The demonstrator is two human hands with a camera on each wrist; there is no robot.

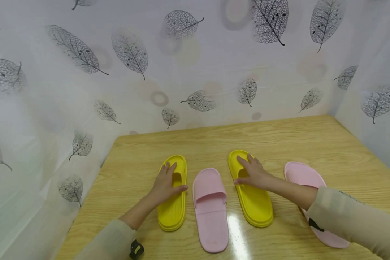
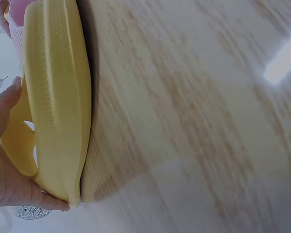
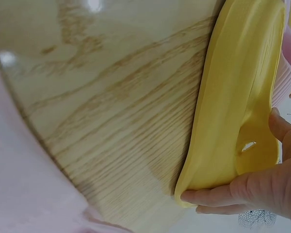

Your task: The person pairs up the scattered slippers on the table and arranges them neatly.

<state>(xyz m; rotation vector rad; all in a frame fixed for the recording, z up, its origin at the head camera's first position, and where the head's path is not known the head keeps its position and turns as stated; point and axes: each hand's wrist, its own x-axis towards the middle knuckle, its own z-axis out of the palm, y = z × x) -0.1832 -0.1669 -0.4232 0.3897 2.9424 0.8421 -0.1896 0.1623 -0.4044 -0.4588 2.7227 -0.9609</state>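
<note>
My left hand [image 1: 164, 186] lies over the strap of a yellow slipper [image 1: 171, 216], its thumb at the right edge and fingers by the toe. The left wrist view shows thumb and fingers spanning that slipper [image 2: 58, 97] from the side. A second yellow slipper [image 1: 256, 209] is held by my right hand [image 1: 255, 173], thumb on its left edge. In the right wrist view, fingertips touch the outer side of this slipper's [image 3: 233, 97] toe. Between the yellow ones lies a pink slipper [image 1: 212, 227]. Another pink slipper [image 1: 303, 174] lies under my right forearm, partly hidden.
All slippers lie on a wooden table [image 1: 214, 142], toes pointing away from me. Translucent sheeting [image 1: 208, 65] with a leaf print hangs behind and at both sides of it. A light reflection crosses the table near the middle pink slipper.
</note>
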